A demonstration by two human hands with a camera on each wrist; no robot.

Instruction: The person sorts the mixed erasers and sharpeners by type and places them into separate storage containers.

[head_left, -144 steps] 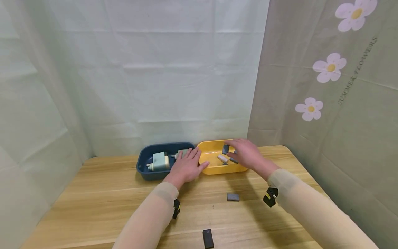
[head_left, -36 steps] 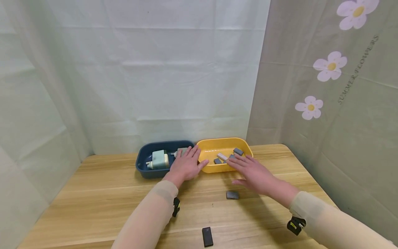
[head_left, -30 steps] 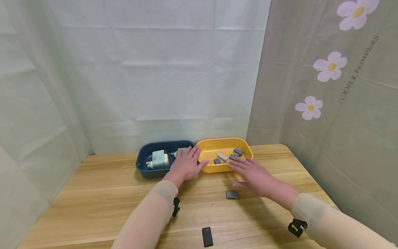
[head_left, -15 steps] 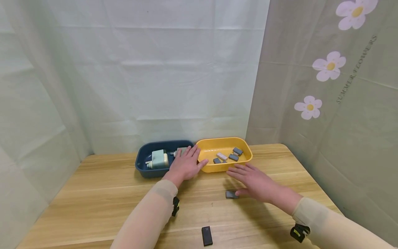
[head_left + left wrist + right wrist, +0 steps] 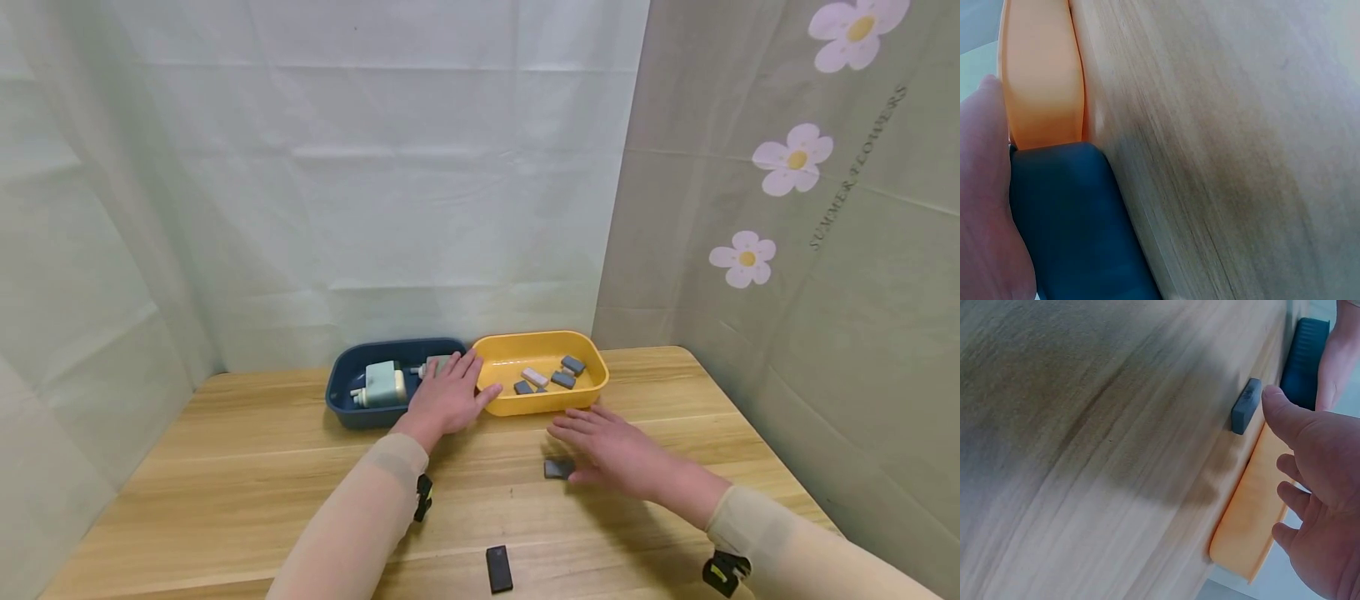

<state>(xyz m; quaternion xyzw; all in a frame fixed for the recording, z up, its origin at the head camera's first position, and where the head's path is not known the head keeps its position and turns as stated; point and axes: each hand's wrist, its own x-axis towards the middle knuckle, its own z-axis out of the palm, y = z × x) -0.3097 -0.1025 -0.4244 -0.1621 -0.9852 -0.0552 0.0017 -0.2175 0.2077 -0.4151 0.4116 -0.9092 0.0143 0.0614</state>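
My left hand (image 5: 448, 397) lies with fingers spread over the spot where a navy bin (image 5: 348, 415) meets a yellow bin (image 5: 540, 406). My right hand (image 5: 615, 454), fingers extended and nothing held, hovers just in front of the yellow bin. Its thumb is close to a dark grey rectangular block (image 5: 557, 469) on the table, partly covering it in the head view; the right wrist view shows that block (image 5: 1245, 406) whole, near the thumb tip. Several grey blocks (image 5: 563, 380) and a pale pinkish block (image 5: 535, 377) lie inside the yellow bin.
In the navy bin are a pale blue pump bottle (image 5: 386, 384) and a greyish one (image 5: 435, 364), partly hidden by the left hand. A black block (image 5: 498, 569) lies near the front of the wooden table (image 5: 247, 483). Pale curtains (image 5: 405, 208) hang behind.
My right hand let go of a grey block in the yellow bin, then drew back and lowered toward the grey block on the table. My left hand has stayed in place.
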